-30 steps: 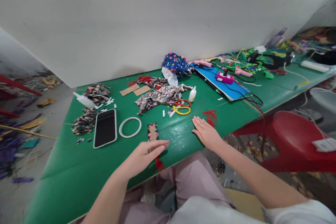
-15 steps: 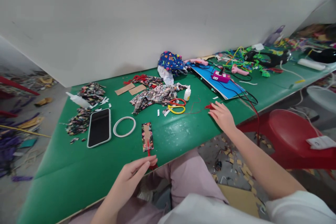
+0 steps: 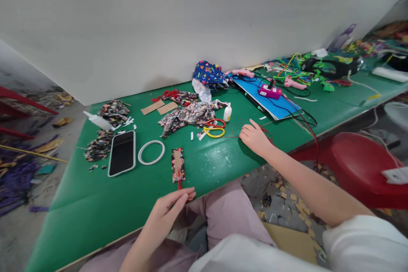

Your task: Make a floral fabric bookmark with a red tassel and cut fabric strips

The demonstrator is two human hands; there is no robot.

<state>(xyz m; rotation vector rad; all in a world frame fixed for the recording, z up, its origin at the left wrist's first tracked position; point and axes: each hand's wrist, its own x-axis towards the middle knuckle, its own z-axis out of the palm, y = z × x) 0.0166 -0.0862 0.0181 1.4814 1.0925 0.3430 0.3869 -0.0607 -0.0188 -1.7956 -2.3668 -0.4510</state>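
My left hand is at the near edge of the green table. Its fingertips pinch the red tassel that hangs from a narrow fabric-covered bookmark. The bookmark lies flat just beyond the hand. My right hand rests farther right on the table, curled over a loose bundle of red thread; strands trail out to its left and right. Scissors with red and yellow handles and a small glue bottle lie just left of the right hand.
A phone, a white ring, fabric scraps and patterned cloth lie on the left and middle. A blue board with a pink device and cables sits at the right. A red stool stands beside the table, and a white partition runs behind it.
My left hand drew back off the bookmark to the table edge, onto the red tassel. My right hand moved right, then back left, and curled over the red thread.
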